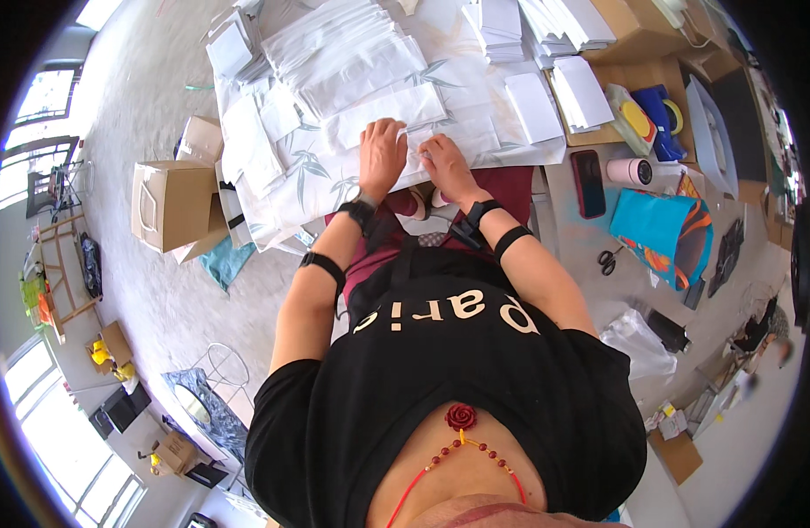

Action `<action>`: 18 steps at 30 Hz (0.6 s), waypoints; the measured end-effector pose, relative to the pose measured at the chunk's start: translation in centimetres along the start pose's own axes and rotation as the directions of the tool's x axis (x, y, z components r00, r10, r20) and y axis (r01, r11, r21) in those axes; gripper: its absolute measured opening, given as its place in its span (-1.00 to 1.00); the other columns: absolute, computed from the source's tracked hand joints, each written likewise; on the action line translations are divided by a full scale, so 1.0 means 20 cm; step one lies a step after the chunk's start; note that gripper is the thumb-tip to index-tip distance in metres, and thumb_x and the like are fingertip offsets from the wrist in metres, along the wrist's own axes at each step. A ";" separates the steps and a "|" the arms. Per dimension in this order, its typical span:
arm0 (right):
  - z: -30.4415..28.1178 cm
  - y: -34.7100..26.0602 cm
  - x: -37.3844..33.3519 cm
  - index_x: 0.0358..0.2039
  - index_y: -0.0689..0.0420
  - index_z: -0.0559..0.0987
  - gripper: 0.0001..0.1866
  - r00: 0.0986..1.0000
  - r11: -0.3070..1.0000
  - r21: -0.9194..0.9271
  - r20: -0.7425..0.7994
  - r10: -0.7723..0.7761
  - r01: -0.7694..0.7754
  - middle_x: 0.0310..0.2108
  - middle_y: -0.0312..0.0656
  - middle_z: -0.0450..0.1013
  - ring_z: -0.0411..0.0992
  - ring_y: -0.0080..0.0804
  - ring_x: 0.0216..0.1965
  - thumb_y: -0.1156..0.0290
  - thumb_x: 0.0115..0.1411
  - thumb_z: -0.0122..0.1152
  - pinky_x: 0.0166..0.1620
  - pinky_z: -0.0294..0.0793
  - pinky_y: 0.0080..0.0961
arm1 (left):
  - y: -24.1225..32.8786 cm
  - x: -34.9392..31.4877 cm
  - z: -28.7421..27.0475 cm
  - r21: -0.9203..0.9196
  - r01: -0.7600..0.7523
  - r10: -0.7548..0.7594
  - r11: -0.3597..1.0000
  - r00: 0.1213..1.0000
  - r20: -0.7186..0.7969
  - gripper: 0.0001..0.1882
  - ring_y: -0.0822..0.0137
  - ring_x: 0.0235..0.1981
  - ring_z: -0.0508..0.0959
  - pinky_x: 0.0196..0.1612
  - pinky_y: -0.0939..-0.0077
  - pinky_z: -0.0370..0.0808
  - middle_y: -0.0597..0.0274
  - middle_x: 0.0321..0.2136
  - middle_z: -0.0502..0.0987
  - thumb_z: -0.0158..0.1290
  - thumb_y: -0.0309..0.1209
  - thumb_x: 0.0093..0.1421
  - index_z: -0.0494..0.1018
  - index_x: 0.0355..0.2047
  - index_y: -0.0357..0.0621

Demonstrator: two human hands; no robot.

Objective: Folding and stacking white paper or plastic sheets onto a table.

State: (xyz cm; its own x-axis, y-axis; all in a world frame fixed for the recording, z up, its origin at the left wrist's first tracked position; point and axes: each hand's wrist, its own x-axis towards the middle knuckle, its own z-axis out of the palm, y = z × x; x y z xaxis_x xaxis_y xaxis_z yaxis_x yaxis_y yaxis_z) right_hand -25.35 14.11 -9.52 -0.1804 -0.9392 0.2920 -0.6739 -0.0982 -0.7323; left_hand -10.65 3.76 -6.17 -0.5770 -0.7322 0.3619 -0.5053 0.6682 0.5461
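Pale grey floor spreads around a table covered with a light, leaf-printed cloth, and windows brighten the left side of the room. At the near part of the table lies a flat white bag, just in front of a large pile of similar bags. The left hand rests at its near edge, grip loosely spread, fingers stretched forward. Just beside it, the right hand has its fingers curled; whether that grip pinches anything, I cannot tell. Stacks of white paper lie toward the right. Beyond the table's right edge are a phone, a pink cup and black scissors; cardboard boxes stand to the left.
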 end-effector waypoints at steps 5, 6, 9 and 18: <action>0.01 0.00 0.00 -0.21 0.19 0.54 -0.86 1.000 1.000 -0.002 -0.021 -0.023 0.023 -0.20 -0.02 0.45 0.44 0.05 -0.09 0.52 0.20 0.22 0.02 0.46 -0.12 | -0.01 0.24 0.19 -0.023 0.019 -0.016 1.000 0.991 0.131 -0.86 -0.07 -0.12 0.55 -0.03 0.10 0.53 0.01 -0.22 0.58 0.15 -0.46 0.17 0.57 -0.26 -0.19; 0.01 0.00 0.00 -0.21 0.19 0.54 -0.86 0.999 1.000 -0.007 -0.027 -0.021 0.021 -0.20 -0.02 0.45 0.44 0.05 -0.09 0.52 0.20 0.22 0.02 0.46 -0.12 | -0.01 0.26 0.22 0.044 0.045 -0.053 0.998 0.977 0.205 -0.87 -0.06 -0.12 0.56 -0.04 0.11 0.54 0.01 -0.23 0.58 0.15 -0.43 0.17 0.56 -0.28 -0.20; 0.01 0.00 0.00 -0.22 0.20 0.54 -0.87 1.000 1.000 0.004 -0.023 -0.020 0.020 -0.22 -0.02 0.46 0.44 0.04 -0.10 0.50 0.21 0.20 0.01 0.46 -0.12 | -0.02 0.28 0.28 0.135 0.022 -0.051 0.991 0.976 0.212 -0.86 -0.07 -0.14 0.58 -0.07 0.11 0.56 -0.01 -0.26 0.58 0.14 -0.38 0.17 0.54 -0.34 -0.20; 0.01 0.01 0.00 -0.23 0.18 0.54 -0.89 1.000 1.000 0.022 -0.014 -0.021 0.022 -0.20 -0.03 0.46 0.44 0.02 -0.09 0.49 0.22 0.18 0.02 0.46 -0.13 | -0.11 0.32 0.31 0.111 0.124 -0.139 0.986 0.981 0.137 -0.85 -0.04 -0.28 0.63 -0.17 0.11 0.56 0.02 -0.36 0.59 0.18 -0.34 0.11 0.55 -0.41 -0.15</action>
State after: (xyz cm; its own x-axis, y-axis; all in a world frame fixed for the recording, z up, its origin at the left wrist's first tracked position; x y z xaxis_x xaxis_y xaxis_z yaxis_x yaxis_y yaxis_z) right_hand -25.30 14.00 -9.69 -0.1757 -0.9324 0.3159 -0.6615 -0.1258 -0.7393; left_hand -17.23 -1.52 -9.73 -0.5838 -0.7927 0.1757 -0.6410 0.5828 0.4995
